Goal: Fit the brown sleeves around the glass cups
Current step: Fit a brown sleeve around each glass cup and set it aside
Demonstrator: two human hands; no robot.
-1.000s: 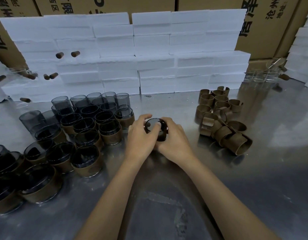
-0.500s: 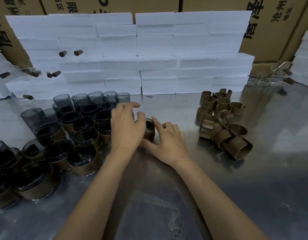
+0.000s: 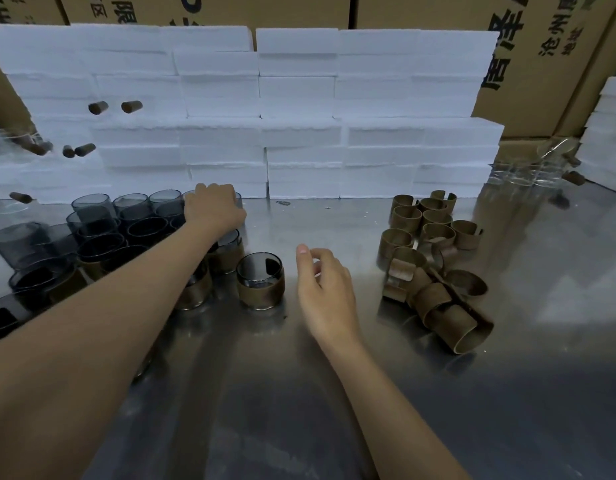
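Note:
A smoky glass cup with a brown sleeve (image 3: 260,280) stands upright on the steel table, free of both hands. My left hand (image 3: 213,208) reaches to the back row of bare glass cups (image 3: 92,210) and curls over the rightmost one, hiding most of it. My right hand (image 3: 324,286) hovers just right of the sleeved cup, fingers loosely apart and holding nothing. Loose brown sleeves (image 3: 434,258) lie in a heap at the right. More sleeved cups (image 3: 195,293) stand at the left, partly hidden by my left forearm.
White foam blocks (image 3: 299,109) form a wall along the back of the steel table (image 3: 334,393), with cardboard boxes (image 3: 528,64) behind. Clear glasses (image 3: 528,171) stand at the back right. Several brown corks (image 3: 98,107) stick out at the left.
Both hands have let go of the sleeved cup, which now stands by the group. My left hand moved up to the back row of bare cups. My right hand drew back to the right.

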